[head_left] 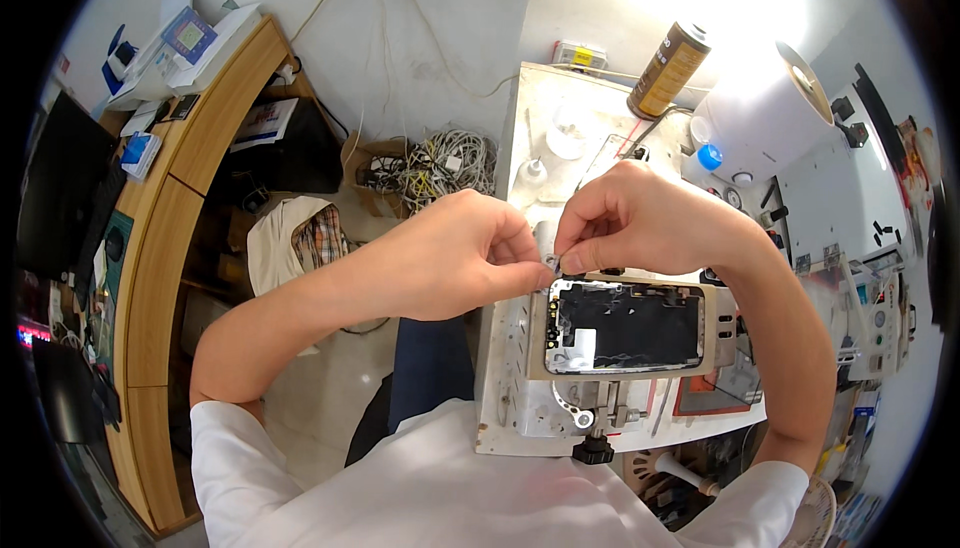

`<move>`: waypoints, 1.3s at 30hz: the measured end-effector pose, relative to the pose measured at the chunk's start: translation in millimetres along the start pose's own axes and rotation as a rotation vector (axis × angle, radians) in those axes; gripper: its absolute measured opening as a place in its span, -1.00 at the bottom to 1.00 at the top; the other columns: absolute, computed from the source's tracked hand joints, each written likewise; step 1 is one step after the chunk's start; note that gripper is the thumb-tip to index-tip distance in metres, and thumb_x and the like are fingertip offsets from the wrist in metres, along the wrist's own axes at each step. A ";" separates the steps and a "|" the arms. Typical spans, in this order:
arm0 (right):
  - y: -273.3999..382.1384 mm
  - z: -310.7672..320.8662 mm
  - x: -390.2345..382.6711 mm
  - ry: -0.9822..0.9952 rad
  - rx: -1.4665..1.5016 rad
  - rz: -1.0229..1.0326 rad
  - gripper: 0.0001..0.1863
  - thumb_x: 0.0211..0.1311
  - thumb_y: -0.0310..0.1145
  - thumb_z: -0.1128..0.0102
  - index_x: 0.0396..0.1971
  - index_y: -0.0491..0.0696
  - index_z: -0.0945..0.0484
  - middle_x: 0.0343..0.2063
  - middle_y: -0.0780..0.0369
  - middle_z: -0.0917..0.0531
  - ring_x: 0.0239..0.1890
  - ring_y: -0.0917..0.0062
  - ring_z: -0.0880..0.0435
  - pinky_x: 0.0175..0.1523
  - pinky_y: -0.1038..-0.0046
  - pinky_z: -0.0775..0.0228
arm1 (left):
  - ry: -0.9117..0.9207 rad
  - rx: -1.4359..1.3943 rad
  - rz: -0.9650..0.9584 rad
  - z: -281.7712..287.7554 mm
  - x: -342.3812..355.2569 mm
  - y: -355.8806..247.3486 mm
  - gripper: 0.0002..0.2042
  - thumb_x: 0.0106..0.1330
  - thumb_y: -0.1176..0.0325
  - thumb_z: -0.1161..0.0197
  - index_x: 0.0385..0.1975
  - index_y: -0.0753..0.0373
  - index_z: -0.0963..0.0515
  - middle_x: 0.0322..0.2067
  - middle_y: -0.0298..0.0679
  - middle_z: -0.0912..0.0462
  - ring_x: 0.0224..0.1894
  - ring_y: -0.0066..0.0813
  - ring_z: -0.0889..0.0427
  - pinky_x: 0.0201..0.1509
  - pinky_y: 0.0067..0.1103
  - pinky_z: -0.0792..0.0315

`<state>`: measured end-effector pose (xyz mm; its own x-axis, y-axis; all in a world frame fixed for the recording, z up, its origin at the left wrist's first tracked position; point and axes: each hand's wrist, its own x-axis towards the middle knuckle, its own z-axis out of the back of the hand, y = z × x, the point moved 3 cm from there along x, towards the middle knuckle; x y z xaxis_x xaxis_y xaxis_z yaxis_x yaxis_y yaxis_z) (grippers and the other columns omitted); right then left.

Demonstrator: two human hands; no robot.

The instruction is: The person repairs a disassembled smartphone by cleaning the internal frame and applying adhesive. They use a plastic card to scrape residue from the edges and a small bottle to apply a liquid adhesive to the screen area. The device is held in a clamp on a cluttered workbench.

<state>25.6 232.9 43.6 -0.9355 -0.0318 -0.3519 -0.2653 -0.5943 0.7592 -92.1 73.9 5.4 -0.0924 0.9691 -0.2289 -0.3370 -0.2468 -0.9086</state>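
Note:
An opened smartphone frame (640, 328), black inside with a pale patch at its left end, lies flat in a metal clamping fixture (716, 333) on the white workbench. Just past its far left corner, my left hand (470, 253) and my right hand (640, 223) meet with fingertips pinched close together. Between them shows a tiny bluish-clear piece, too small to name. Both hands are closed, thumb against forefinger. A black knob (593, 450) and a lever (572, 406) belong to the fixture's near side.
A brown spray can (670, 70), a small dispenser bottle (533, 170) and a blue-capped bottle (708, 157) stand on the bench's far part. A white cylinder (765, 113) is behind to the right. Left are a wooden desk (150, 278) and a box of tangled cables (445, 163).

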 end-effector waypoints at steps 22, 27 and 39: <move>-2.8 -0.4 10.6 0.056 -0.011 0.021 -0.84 0.20 -0.35 -0.48 -0.31 -0.13 -0.79 -0.56 0.32 -0.72 -0.51 0.72 -0.59 -0.38 0.56 -0.42 | 0.022 -0.124 0.070 -4.3 -6.8 7.3 -0.76 0.34 0.29 -0.46 -0.41 0.34 -0.63 -0.50 -0.45 -0.62 -0.45 -0.81 -0.47 -0.43 -0.71 -0.33; 1.7 0.9 11.3 0.071 0.002 0.003 -0.83 0.20 -0.35 -0.47 -0.31 -0.13 -0.79 -0.54 0.31 -0.73 -0.49 0.71 -0.61 -0.37 0.55 -0.44 | 0.032 -0.161 0.084 -4.6 -8.1 6.9 -0.77 0.35 0.31 -0.46 -0.41 0.34 -0.63 -0.48 -0.45 -0.62 -0.43 -0.81 -0.46 -0.40 -0.72 -0.33; -4.3 -0.9 16.6 0.116 0.000 0.091 -0.77 0.25 -0.29 -0.45 -0.23 -0.13 -0.77 -0.46 0.28 -0.75 -0.40 0.65 -0.65 -0.27 0.53 -0.48 | 0.027 -0.247 0.122 -9.8 -12.1 11.6 -0.82 0.35 0.34 -0.45 -0.36 0.32 -0.63 -0.47 -0.47 -0.61 -0.43 -0.82 -0.44 -0.41 -0.72 -0.28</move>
<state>11.4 234.2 34.0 -0.9226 -0.1782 -0.3421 -0.1802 -0.5850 0.7908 -85.7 59.4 -5.9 -0.0922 0.9329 -0.3483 -0.0855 -0.3559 -0.9306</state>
